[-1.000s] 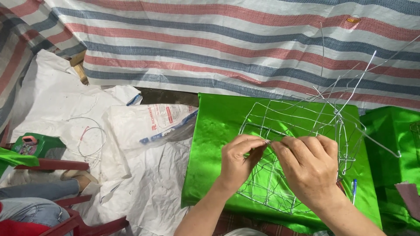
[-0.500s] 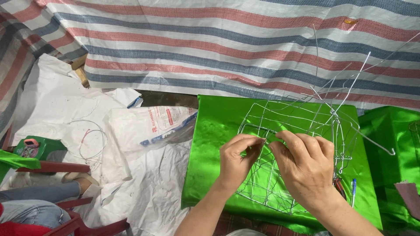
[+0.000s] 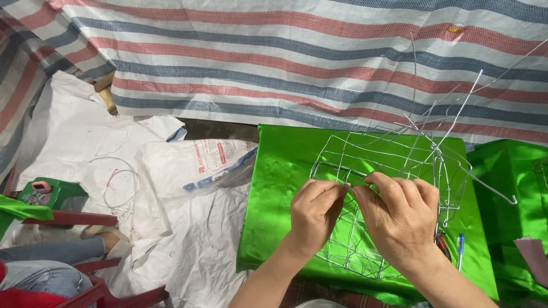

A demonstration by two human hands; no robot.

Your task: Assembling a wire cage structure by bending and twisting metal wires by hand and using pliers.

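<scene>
Your left hand (image 3: 315, 214) and right hand (image 3: 399, 219) meet at the centre of the wire frame (image 3: 388, 188), fingertips pinched together on one thin wire where two strands cross. Each grip is closed on that wire, which suggests the joint is being held steady from both sides. The frame lies on the green foil sheet (image 3: 279, 188), which is spread flat beneath it, probably so the pale wire shows against a plain ground. Loose wire ends rise toward 1 o'clock (they blur against the striped tarp (image 3: 285, 63) behind). A blue pen (image 3: 460, 251) lies at 4 o'clock of your right hand, near the frame's edge and within easy reach. At 9 o'clock, well apart, a printed white sack (image 3: 200, 165) and a loop of thin wire (image 3: 117, 188) lie on white sheeting (image 3: 74, 131).

Hidden or unclear:
- The exact point of the pinch is covered by your fingers.
- Whether the wire is being twisted cannot be told.
- A second green sheet (image 3: 514, 188) at 3 o'clock is cut off by the picture's edge.
- A green stool (image 3: 48, 194) and someone's knees at 8 o'clock are only partly seen.
</scene>
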